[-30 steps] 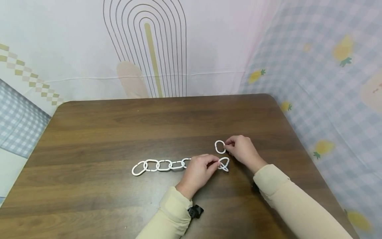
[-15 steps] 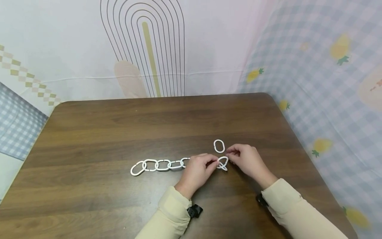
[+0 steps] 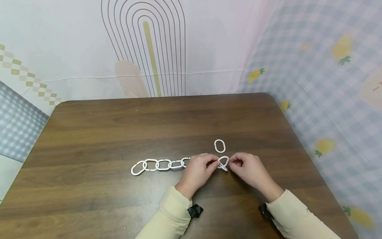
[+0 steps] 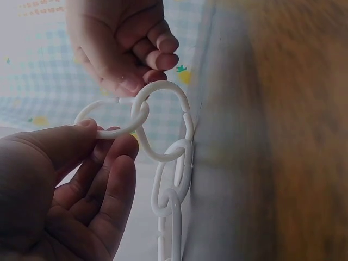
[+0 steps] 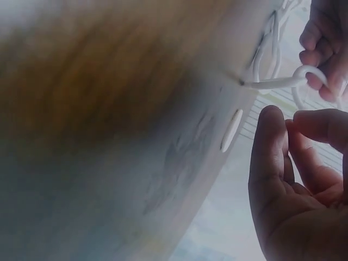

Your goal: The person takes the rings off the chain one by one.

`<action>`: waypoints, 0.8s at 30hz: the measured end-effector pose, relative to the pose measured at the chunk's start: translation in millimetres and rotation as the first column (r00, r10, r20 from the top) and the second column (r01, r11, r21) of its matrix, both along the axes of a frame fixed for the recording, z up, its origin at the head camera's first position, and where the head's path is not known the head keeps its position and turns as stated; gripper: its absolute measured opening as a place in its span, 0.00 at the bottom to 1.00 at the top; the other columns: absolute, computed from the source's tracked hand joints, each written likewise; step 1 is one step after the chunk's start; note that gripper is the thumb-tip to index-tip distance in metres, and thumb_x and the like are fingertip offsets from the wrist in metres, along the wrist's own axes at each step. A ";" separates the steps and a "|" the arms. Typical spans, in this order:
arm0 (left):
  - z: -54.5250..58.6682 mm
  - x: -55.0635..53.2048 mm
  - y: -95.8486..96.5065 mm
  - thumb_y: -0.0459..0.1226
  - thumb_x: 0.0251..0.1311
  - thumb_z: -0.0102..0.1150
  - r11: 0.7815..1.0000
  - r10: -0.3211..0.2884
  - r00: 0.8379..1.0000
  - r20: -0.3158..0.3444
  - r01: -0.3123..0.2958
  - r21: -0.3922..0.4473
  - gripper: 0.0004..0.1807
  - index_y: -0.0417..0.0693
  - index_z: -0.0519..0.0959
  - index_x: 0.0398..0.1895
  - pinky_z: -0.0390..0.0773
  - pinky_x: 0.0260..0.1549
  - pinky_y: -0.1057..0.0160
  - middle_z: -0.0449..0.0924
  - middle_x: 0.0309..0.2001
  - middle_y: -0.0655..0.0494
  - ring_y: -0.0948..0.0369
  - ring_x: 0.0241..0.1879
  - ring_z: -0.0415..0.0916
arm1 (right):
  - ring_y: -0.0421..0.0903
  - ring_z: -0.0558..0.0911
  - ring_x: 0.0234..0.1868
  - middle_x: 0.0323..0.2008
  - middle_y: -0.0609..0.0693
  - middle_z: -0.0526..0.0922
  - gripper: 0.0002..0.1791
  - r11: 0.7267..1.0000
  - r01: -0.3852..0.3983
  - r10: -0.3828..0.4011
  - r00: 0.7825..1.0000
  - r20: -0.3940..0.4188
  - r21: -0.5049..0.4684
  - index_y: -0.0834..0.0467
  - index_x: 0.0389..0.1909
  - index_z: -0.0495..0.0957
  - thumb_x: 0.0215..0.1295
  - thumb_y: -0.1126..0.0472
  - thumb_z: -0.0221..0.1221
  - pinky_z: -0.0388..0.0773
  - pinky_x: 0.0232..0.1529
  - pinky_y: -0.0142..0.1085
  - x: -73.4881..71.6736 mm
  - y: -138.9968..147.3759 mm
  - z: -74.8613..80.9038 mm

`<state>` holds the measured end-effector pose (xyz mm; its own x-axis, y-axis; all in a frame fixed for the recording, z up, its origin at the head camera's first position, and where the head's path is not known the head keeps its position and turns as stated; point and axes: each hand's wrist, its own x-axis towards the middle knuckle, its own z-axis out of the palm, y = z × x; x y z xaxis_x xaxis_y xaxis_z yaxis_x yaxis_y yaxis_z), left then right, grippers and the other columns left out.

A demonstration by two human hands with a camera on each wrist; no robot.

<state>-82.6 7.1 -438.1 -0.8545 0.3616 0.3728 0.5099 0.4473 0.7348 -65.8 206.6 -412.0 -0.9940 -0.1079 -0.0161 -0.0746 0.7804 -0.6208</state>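
A chain [image 3: 163, 169] of white oval plastic links runs left to right over the table, partly hidden behind my left hand [image 3: 197, 172]. With thumb and forefinger, that hand pinches an end link [image 4: 111, 134], which passes through a neighbouring link [image 4: 163, 85] of the chain. My right hand [image 3: 252, 171] is just right of these links, fingers bent and fingertips close to them. In the right wrist view, its thumb and forefinger are slightly apart with nothing between them. A single loose link [image 3: 224, 146] lies on the table beyond both hands.
The brown wooden table [image 3: 98, 129] has rounded far corners. Behind it hangs a pale cloth [image 3: 215, 49] with an arch pattern, and on the right a checked cloth [image 3: 310, 76] with pineapples. Black wrist devices [image 3: 195, 211] sit at both sleeves.
The right hand has left the loose link and come nearer me, beside the links at my left fingertips. The loose link stays on the table. My left hand holds its place.
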 end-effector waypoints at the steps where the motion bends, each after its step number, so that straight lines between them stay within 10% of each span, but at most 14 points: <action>1: 0.2 0.1 -0.1 0.34 0.62 0.68 1.000 0.002 1.000 -0.001 -0.002 -0.001 0.03 0.46 0.88 0.36 0.82 0.37 0.64 0.87 0.35 0.58 0.63 0.35 0.83 | 0.39 0.77 0.26 0.24 0.42 0.81 0.02 1.000 -0.003 0.003 1.000 0.001 -0.009 0.58 0.31 0.85 0.62 0.63 0.66 0.76 0.29 0.32 2.0 -0.4 -0.3; 24: 2.4 -0.7 -3.6 0.36 0.62 0.68 1.000 0.005 1.000 0.022 -0.005 -0.006 0.04 0.46 0.88 0.37 0.81 0.37 0.64 0.87 0.36 0.58 0.63 0.35 0.83 | 0.35 0.78 0.24 0.22 0.38 0.81 0.06 1.000 -0.012 0.013 0.995 -0.096 0.010 0.52 0.27 0.84 0.55 0.66 0.71 0.77 0.28 0.31 11.6 -11.2 -4.8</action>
